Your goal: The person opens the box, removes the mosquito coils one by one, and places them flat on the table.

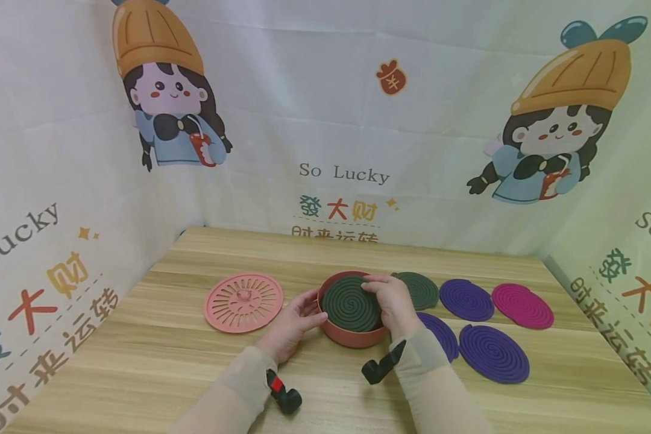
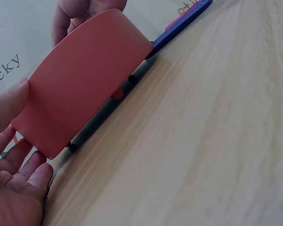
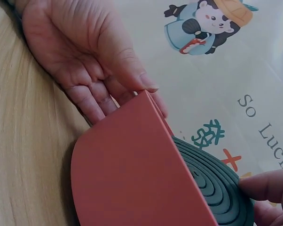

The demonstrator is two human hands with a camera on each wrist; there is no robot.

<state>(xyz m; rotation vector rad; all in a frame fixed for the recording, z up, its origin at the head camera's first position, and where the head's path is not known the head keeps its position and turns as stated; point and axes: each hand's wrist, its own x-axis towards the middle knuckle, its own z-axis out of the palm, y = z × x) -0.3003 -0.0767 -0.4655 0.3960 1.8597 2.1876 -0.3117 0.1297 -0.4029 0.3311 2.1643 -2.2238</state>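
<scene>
A round red mosquito coil holder [image 1: 352, 339] stands on the wooden table, its smooth outer wall large in the left wrist view. My left hand [image 1: 295, 322] grips its left side, the thumb at the rim and the fingers against the wall. Tilted in the holder's mouth is a dark green mosquito coil [image 1: 349, 304], part of which rises above the rim in the right wrist view [image 3: 216, 183]. My right hand [image 1: 395, 304] pinches that coil at its edge, on the holder's right side. Small dark feet [image 2: 72, 148] show under the holder.
Left of the holder lies a pink slotted lid [image 1: 217, 310] with a knob. On the right are another green coil [image 1: 418, 291], a purple coil [image 1: 466, 300], a magenta coil [image 1: 522, 306], a front purple coil [image 1: 493, 354] and one partly hidden purple coil [image 1: 440, 336]. Printed cloth [image 1: 282, 120] encloses the table.
</scene>
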